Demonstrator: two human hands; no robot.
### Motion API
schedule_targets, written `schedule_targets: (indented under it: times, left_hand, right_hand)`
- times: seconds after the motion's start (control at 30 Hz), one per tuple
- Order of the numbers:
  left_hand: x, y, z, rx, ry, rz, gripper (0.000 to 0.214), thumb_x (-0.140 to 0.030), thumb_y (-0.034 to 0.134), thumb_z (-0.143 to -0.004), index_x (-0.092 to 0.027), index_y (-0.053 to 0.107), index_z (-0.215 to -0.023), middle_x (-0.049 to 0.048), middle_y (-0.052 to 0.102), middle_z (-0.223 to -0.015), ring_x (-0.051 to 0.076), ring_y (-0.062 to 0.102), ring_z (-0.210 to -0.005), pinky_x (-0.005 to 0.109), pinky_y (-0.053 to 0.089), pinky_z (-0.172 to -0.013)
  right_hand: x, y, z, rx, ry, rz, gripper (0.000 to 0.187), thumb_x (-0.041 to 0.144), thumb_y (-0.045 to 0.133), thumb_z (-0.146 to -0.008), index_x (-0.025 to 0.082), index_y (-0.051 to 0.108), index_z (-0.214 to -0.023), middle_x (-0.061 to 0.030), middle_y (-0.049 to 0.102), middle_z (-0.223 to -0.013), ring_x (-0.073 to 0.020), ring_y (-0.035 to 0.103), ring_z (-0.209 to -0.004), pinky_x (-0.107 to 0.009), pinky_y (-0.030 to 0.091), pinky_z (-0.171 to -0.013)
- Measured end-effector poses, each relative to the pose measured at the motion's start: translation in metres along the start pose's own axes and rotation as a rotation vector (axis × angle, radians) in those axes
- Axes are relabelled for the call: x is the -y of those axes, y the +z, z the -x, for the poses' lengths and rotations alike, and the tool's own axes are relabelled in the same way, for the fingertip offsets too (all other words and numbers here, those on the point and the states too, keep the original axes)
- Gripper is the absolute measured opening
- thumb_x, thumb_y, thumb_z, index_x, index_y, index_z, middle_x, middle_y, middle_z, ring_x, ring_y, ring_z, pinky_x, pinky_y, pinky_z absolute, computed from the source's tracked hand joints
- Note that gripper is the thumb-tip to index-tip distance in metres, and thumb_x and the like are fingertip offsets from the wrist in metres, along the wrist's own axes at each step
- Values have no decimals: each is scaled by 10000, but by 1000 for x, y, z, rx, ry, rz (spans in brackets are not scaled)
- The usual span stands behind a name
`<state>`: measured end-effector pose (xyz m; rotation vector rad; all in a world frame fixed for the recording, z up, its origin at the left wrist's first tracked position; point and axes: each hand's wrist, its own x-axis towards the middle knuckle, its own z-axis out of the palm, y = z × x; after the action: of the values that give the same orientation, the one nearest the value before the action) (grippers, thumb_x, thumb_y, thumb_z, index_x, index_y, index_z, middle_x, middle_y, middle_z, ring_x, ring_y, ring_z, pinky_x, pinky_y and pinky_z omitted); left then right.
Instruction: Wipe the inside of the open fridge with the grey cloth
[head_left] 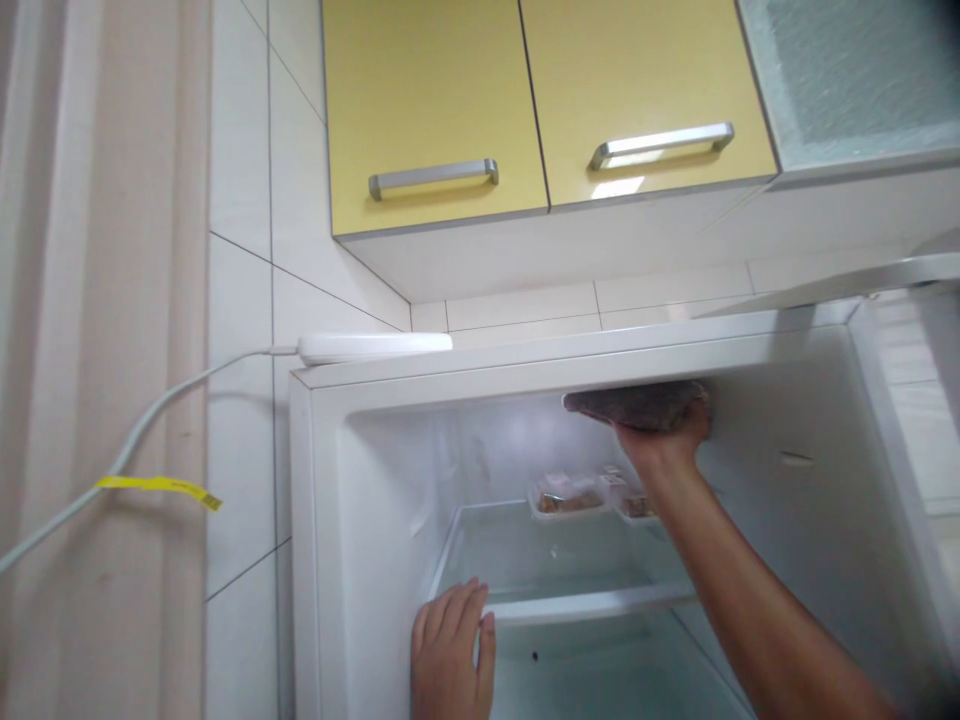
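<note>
My right hand (675, 440) reaches deep into the open refrigerator (570, 365). It is closed on a dark brownish-grey cloth (637, 405), held up against the inner ceiling; most of the fingers are hidden behind the cloth. Low at the left, my left hand (451, 650) lies with its fingers stretched out by the left end of the glass shelf's white front edge (577, 606). Nothing shows in it. Two clear plastic food packs (566, 495) stand towards the back of the shelf, the right one partly covered by my right forearm.
A white flat device (375, 347) sits on the fridge top, with a pale cable (165, 400) carrying a yellow tag (161, 485). Yellow cabinets (435, 100) with metal handles hang above. A lower glass shelf (600, 670) has a small dark speck. Tiled wall lies left.
</note>
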<state>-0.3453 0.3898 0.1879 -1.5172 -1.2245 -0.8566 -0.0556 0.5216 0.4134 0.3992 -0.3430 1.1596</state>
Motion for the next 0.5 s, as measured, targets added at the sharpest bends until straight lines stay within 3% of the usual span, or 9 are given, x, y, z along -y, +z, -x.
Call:
schedule_targets:
  times: [0.13,0.27,0.37,0.5]
  left_hand:
    - [-3,-1,-2,-8,-2,15,277,-272,519,-954,-261,686,-1174,0,777,-1130,195,669,-1037,373,424,-939]
    - [-3,-2,-2,-6,-18,21,263,-274,527,-956,-259,680,-1169,-4,775,-1121,191,666,-1037,373,420,-940]
    - [-3,-2,-3,-7,-20,34,260,-274,529,-957,-253,672,-1174,2,773,-1119,192,667,-1039,374,431,-936]
    - [-2,2,-1,-47,-18,30,246,-266,506,-959,-230,686,-1124,32,778,-1056,206,681,-980,381,465,-890]
  right_hand:
    - [23,37,55,-39,-66,27,314,382,438,-844,261,719,-916,-24,765,-1020,-210,705,-992,-472,586,-913]
    - [6,63,94,-46,-130,97,302,357,485,-841,247,718,-998,4,762,-1051,-167,687,-1030,-376,557,-996]
    - [-27,77,121,-64,14,115,334,427,472,-867,260,708,-1036,23,767,-1023,-159,691,-1011,-383,549,-1009]
    - [-81,96,165,-128,334,55,347,500,453,-875,281,703,-975,43,768,-902,-154,709,-934,-382,551,-995]
